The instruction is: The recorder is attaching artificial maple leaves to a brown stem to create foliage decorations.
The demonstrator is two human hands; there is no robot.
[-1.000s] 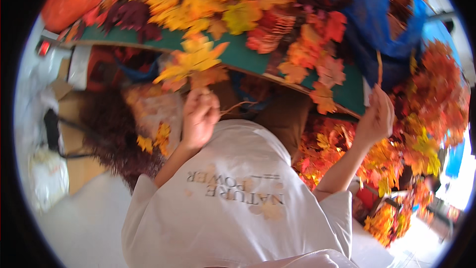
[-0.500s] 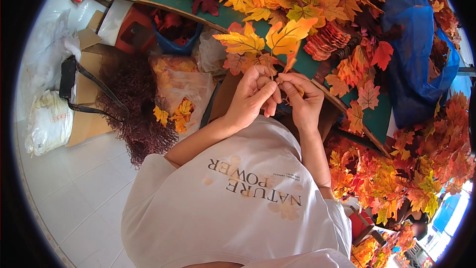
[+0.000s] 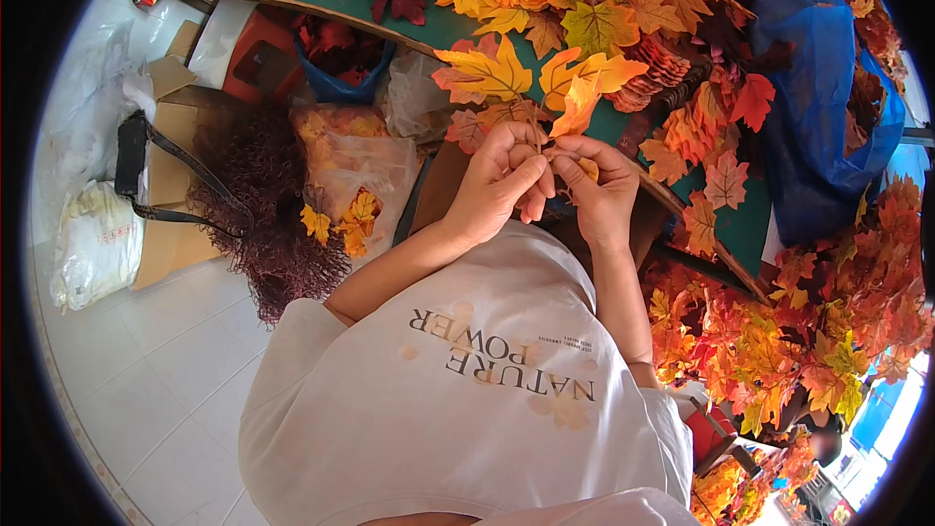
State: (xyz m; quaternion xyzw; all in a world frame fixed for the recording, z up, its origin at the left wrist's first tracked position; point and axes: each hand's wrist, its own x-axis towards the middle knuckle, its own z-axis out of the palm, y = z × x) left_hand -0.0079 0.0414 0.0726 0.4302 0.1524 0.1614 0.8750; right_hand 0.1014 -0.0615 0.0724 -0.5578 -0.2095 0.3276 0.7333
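My left hand (image 3: 499, 183) and my right hand (image 3: 596, 187) meet in front of my chest, fingertips together. Between them they pinch the stem of a sprig of artificial maple leaves (image 3: 531, 73), yellow and orange, that fans out above my fingers. My right hand also holds a single orange leaf (image 3: 577, 105) against that stem. Just beyond the hands runs the edge of a green table (image 3: 419, 31) heaped with more loose orange, yellow and dark red leaves.
A blue plastic bag (image 3: 816, 88) lies on the table at right. Bunches of orange leaf branches (image 3: 808, 331) pile up at my right side. To my left are a dark red curly bundle (image 3: 263, 205), a clear bag of leaves (image 3: 355, 161), cardboard boxes (image 3: 175, 175) and a white sack (image 3: 95, 239) on tiled floor.
A second ago my hands were apart, the right reaching out to the side. They came together at the leaf sprig, and since half a second ago they have barely shifted.
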